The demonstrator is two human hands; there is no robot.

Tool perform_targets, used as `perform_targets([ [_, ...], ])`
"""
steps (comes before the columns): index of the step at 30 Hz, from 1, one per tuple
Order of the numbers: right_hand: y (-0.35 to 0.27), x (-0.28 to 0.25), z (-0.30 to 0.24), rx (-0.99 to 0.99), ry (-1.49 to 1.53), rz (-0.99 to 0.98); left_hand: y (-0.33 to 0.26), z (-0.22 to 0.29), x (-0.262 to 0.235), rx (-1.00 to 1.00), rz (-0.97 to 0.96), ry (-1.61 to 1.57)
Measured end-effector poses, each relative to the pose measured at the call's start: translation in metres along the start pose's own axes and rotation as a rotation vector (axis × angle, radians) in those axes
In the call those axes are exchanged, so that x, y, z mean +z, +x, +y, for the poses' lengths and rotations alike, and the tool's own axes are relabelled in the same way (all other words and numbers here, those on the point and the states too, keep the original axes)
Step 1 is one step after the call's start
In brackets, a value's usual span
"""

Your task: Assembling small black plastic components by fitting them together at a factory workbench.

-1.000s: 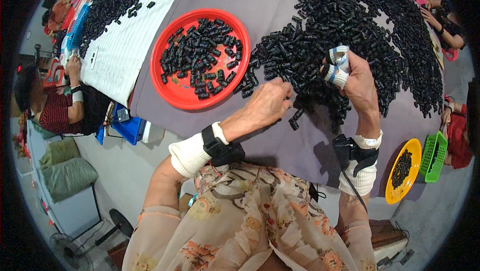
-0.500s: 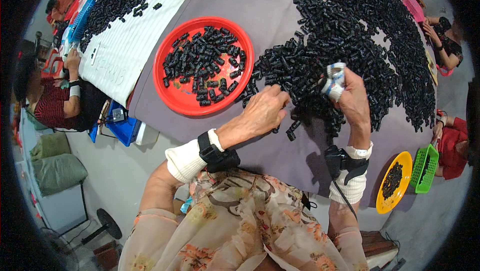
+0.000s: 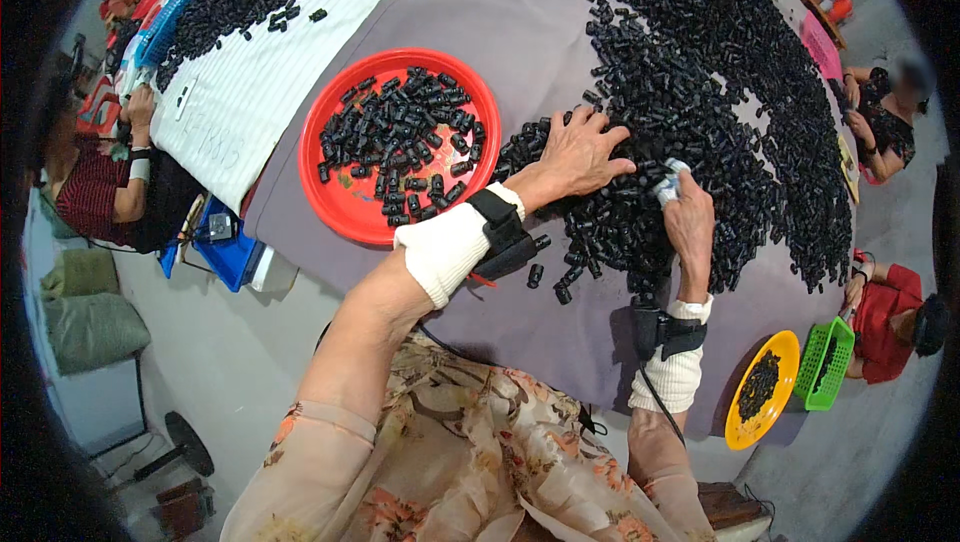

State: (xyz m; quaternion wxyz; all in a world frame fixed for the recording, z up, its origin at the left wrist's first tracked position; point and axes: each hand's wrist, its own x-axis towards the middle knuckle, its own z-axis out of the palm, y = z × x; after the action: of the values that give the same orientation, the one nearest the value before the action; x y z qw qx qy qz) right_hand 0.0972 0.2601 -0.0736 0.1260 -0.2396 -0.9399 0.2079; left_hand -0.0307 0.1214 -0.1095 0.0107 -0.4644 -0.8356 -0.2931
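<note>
the bare left hand [image 3: 580,157] has its fingers spread well apart, palm down over the near left part of a broad pile of small, black, glossy cylindrical pieces [image 3: 690,92]; whether they touch is unclear. just right of it, the right hand [image 3: 688,227], fingertips wrapped in white material [image 3: 669,182], points into the same pile with its fingers drawn together, and i cannot tell whether they pinch a piece. the step in hand looks like working pieces loose by hand; a next move would likely call for the left fingers to close on a few without knocking the right. a few loose pieces [image 3: 563,294] lie nearer, on the grey cloth [image 3: 490,12]; left stands a round red plastic tray [image 3: 312,152] of similar pieces, and near right a yellow oval plate [image 3: 747,433].
</note>
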Motion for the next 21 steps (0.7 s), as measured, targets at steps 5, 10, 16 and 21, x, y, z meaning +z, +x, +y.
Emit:
perform_targets([
  [5,-0.011,0.017,-0.014,-0.020,-0.033,-0.075,-0.018,-0.004,-0.001,0.077,-0.007,-0.067],
  [10,-0.036,0.024,-0.025,-0.075,0.224,-0.170,-0.039,-0.012,-0.016,0.181,-0.100,-0.127],
  [16,-0.058,0.028,-0.045,-0.130,0.280,-0.187,-0.054,-0.021,-0.030,0.237,-0.148,-0.280],
  [21,-0.063,0.026,-0.062,-0.137,0.352,-0.382,-0.057,-0.020,-0.046,0.237,-0.210,-0.299],
])
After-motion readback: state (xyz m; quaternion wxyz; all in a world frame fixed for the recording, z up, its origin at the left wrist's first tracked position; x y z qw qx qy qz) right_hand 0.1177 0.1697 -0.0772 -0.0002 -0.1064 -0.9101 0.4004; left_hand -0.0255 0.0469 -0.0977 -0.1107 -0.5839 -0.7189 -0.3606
